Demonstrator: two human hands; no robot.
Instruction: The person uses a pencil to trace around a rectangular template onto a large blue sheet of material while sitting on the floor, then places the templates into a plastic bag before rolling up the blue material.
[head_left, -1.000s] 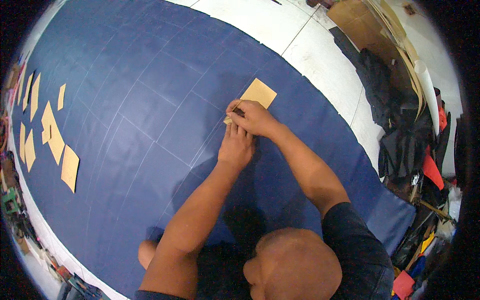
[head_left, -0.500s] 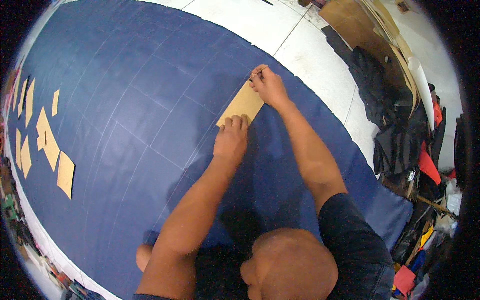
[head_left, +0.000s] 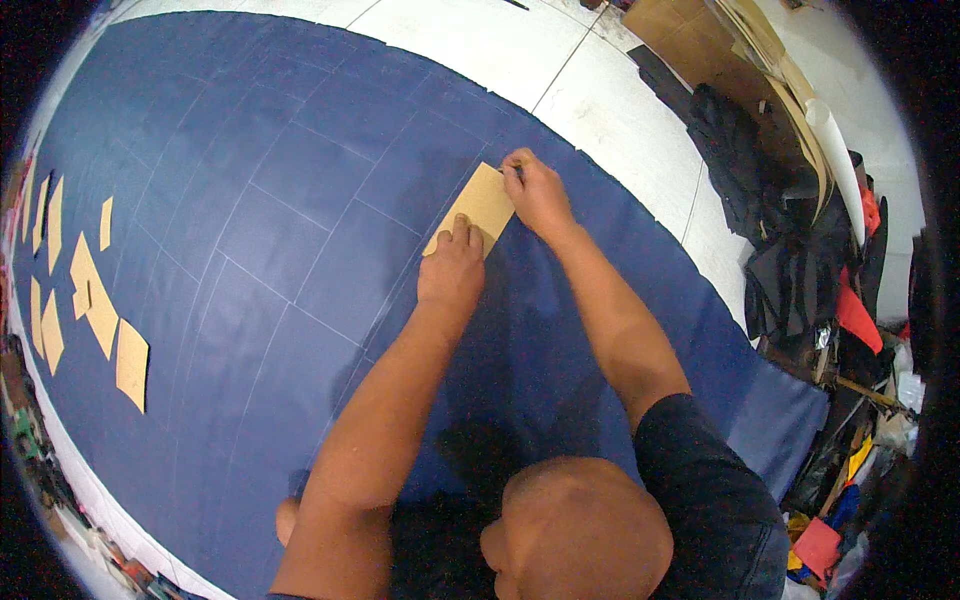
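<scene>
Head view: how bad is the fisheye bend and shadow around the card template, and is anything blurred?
Head view: sharp at the centre, where the tan card template and both hands, left hand and right hand, read clearly; the chalk lines on the blue fabric bow toward the rim; a soft shadow falls on the fabric near the person's body; the corners are black; no glare.

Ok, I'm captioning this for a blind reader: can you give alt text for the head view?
A person kneels over a large dark blue cloth marked with pale lines, the left hand pressing a tan card template flat while the right hand holds a marking tool at its far edge. More tan card pieces lie at the cloth's left.
</scene>
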